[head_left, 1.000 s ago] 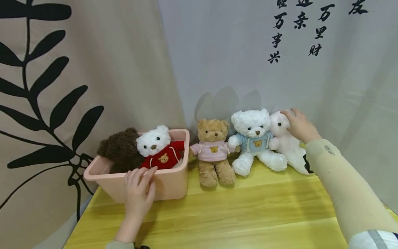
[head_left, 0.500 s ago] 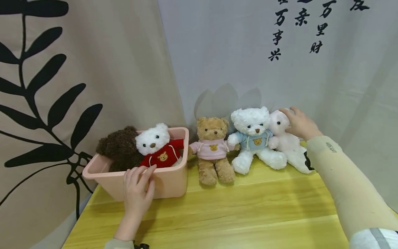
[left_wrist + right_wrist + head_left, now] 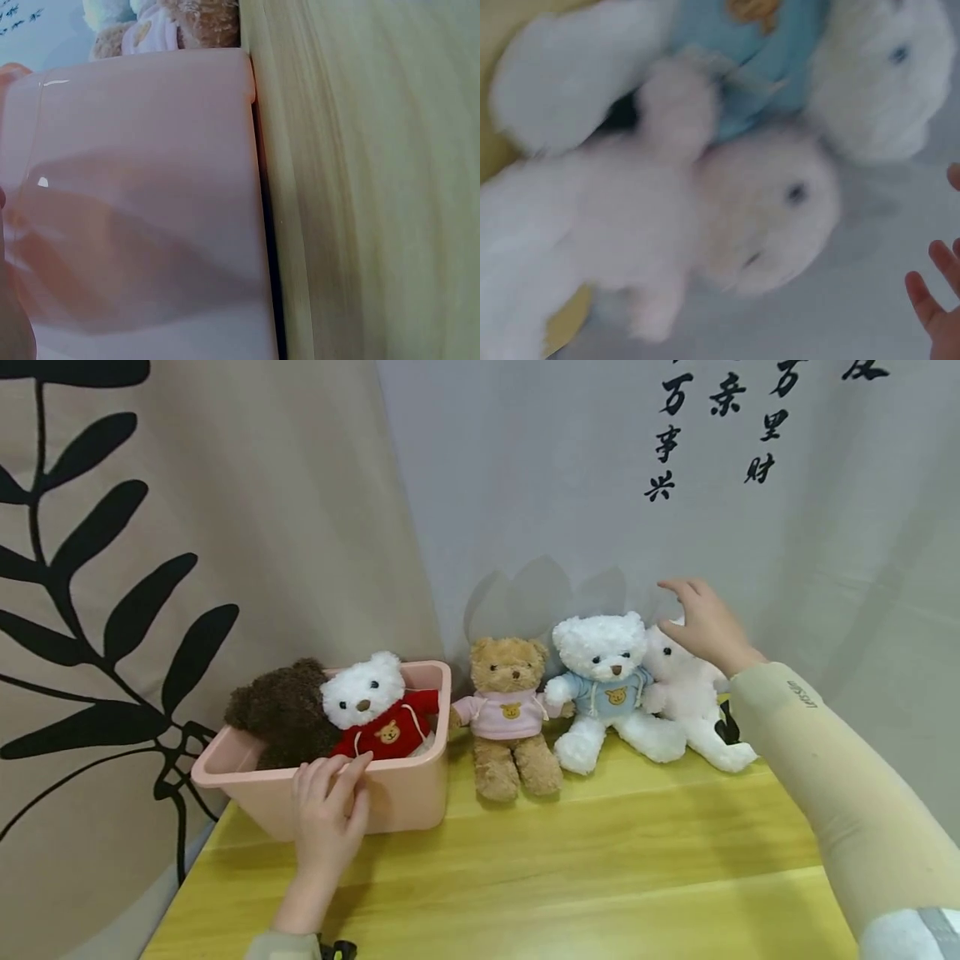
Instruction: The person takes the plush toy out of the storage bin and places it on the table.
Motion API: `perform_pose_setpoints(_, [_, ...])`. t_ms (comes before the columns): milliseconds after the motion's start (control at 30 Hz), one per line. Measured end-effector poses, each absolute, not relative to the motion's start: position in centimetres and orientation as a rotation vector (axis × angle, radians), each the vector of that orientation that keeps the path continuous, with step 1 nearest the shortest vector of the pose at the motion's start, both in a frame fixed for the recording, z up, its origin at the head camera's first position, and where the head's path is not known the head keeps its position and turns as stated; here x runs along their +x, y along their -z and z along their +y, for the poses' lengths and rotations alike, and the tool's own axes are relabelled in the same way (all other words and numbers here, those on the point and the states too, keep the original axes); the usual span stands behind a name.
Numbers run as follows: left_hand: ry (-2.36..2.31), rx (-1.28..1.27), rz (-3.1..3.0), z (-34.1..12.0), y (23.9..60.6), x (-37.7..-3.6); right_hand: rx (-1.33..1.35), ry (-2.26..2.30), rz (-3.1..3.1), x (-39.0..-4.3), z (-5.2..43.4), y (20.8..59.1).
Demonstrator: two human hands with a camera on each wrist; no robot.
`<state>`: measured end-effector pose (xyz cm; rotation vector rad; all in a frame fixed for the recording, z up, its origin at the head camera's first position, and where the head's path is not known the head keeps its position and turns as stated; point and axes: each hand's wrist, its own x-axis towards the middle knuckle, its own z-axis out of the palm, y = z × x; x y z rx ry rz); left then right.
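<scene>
My left hand (image 3: 330,806) rests on the front wall of a pink bin (image 3: 408,802), its fingertips reaching the rim. The bin (image 3: 142,187) holds a dark brown bear (image 3: 281,714) and a white bear in a red hoodie (image 3: 371,710). My right hand (image 3: 701,618) hovers with spread fingers (image 3: 930,300) just above the head of a pale pink bear (image 3: 686,693), holding nothing. This pale bear (image 3: 727,210) leans on a white bear in a blue hoodie (image 3: 607,685). A tan bear in a pink hoodie (image 3: 506,710) sits between that one and the bin.
The bears and bin stand along the back of a yellow wooden table (image 3: 562,860), against hanging cloth backdrops (image 3: 525,485). The table's left edge runs close to the bin. The blue-hoodie bear (image 3: 877,67) fills the top of the right wrist view.
My right hand has lifted off the pale pink bear's head and now hovers above it. The left hand stays on the bin.
</scene>
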<state>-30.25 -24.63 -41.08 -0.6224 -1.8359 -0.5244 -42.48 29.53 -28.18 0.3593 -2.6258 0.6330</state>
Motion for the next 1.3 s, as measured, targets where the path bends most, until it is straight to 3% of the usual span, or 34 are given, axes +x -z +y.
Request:
perform_pose_setpoints(300, [0.501, -0.617, -1.864, -24.9, 40.8, -29.7, 0.653, -0.686, -2.501, -42.3, 19.1, 23.8])
perform_pose_setpoints(800, [0.461, -0.601, -1.858, -25.1, 41.0, -29.4, 0.925, -1.363, -2.489, -43.4, -1.9, 23.9])
perform_pose_setpoints(1100, [0.453, -0.580, -1.876, -25.3, 41.1, -29.3, 0.737, -1.818, -2.227, -44.5, -7.5, 23.7])
perform_pose_setpoints(1300, [0.448, -0.568, -1.871, -25.2, 41.2, -29.2, 0.671, -1.966, -2.034, -44.8, -9.4, 25.7])
